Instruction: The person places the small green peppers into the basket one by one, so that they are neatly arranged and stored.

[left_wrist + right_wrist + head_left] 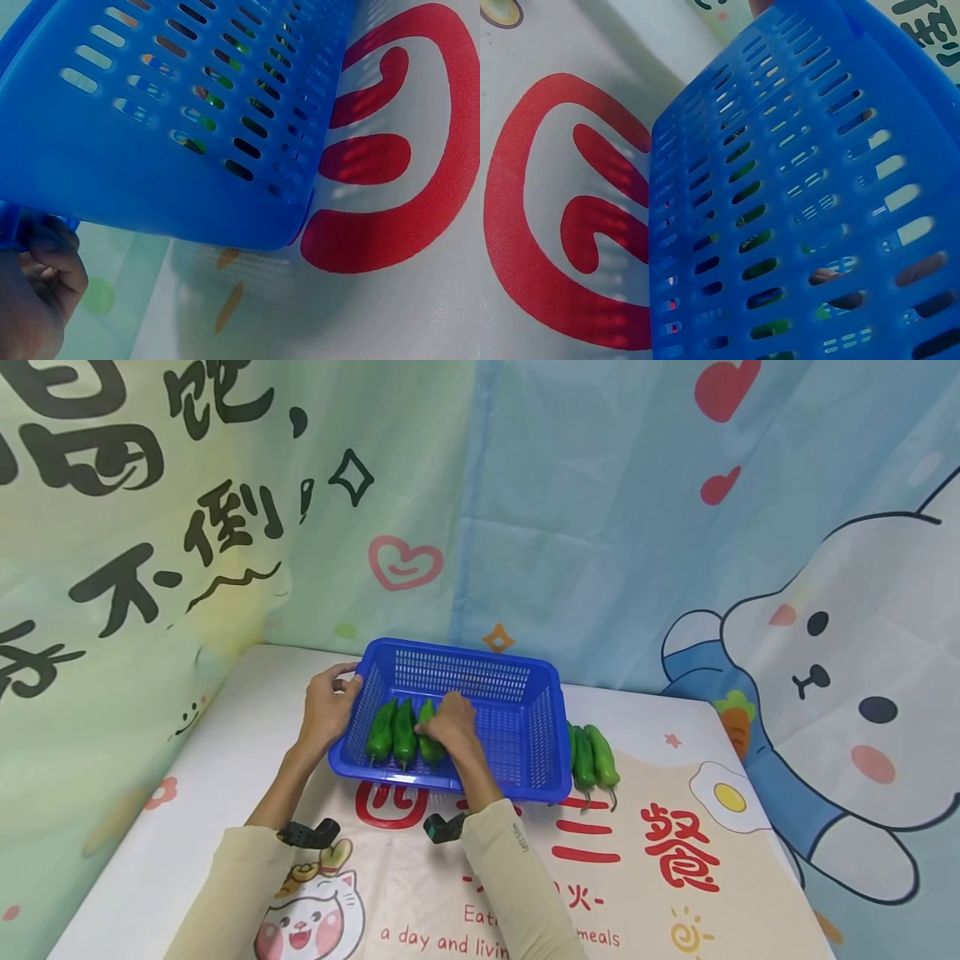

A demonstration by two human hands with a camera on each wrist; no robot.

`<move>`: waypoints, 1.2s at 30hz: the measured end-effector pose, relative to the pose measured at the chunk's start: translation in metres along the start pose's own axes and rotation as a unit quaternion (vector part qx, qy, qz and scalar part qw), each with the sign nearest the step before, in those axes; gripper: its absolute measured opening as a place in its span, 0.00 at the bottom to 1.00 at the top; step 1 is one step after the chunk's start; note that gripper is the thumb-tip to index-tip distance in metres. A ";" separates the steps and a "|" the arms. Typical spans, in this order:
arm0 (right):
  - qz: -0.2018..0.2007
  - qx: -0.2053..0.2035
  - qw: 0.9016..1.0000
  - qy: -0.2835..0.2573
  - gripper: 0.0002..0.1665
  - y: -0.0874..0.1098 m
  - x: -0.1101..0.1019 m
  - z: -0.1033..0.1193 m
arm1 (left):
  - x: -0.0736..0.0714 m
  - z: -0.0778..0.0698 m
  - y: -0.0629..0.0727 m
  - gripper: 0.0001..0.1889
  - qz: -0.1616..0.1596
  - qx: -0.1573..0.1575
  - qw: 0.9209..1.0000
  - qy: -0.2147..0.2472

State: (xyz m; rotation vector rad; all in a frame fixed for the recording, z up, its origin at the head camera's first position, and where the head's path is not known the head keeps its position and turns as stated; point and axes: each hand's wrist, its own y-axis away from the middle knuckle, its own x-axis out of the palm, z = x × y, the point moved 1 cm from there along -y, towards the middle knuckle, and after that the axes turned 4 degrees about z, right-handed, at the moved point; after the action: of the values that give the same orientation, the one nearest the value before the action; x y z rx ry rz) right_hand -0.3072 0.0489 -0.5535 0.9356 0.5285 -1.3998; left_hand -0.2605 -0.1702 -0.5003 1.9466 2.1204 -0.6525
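Note:
A blue plastic basket (480, 653) with slotted walls sits on the table. My left hand (327, 706) grips its left rim; in the left wrist view the fingers of that left hand (54, 274) curl at the basket's edge. Two green peppers (381, 732) (405, 735) lie side by side in the basket's left part. Reaching over the front rim, my right hand (453, 727) holds another green pepper (427, 714) beside them, its fingertips partly hidden. The right wrist view shows mostly the slotted basket wall (780, 150), with bits of green behind it.
Several green peppers (598, 756) lie on the table just right of the basket, partly hidden by its edge. A printed cloth (675, 893) covers the tabletop. Behind the table hangs a printed curtain (570, 527), close to the basket's back.

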 end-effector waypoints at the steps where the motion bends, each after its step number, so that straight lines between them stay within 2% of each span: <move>1: 0.001 0.002 1.000 0.000 0.32 0.000 0.000 -0.001 | 0.000 0.000 0.000 0.21 0.000 0.000 1.000 0.000; 10: 0.010 0.004 1.000 0.000 0.34 -0.008 -0.002 -0.011 | 0.001 0.001 -0.001 0.21 -0.002 -0.004 1.000 0.000; 15: -0.001 0.004 1.000 -0.019 0.40 -0.003 -0.010 -0.014 | 0.000 0.000 0.000 0.21 -0.001 -0.002 1.000 0.001; 18: -0.009 0.003 1.000 -0.023 0.41 0.005 -0.021 -0.012 | 0.000 -0.001 0.001 0.21 0.000 0.000 1.000 0.001; 19: -0.011 0.001 1.000 -0.022 0.41 0.017 -0.030 -0.007 | 0.000 -0.001 0.001 0.21 -0.001 0.000 1.000 0.001; 22: -0.004 -0.001 0.999 -0.036 0.43 0.034 -0.049 -0.002 | 0.000 -0.002 0.001 0.21 0.000 0.000 1.000 0.000; 25: -0.001 -0.001 0.999 -0.039 0.46 0.044 -0.061 -0.002 | 0.000 -0.002 0.001 0.21 -0.001 -0.002 1.000 -0.002; 33: -0.003 0.010 0.999 -0.045 0.52 0.025 -0.065 -0.025 | -0.001 -0.002 0.000 0.21 -0.001 -0.004 1.000 -0.003; 36: -0.003 0.006 0.999 -0.041 0.46 0.016 -0.065 -0.037 | 0.000 -0.002 0.000 0.21 0.000 -0.006 1.000 -0.007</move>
State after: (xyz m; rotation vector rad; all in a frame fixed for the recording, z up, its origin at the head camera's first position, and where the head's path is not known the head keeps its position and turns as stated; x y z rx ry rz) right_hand -0.2937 0.1156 -0.5189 0.8841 0.4620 -1.4411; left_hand -0.2600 -0.1698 -0.4987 1.9303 2.1120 -0.6506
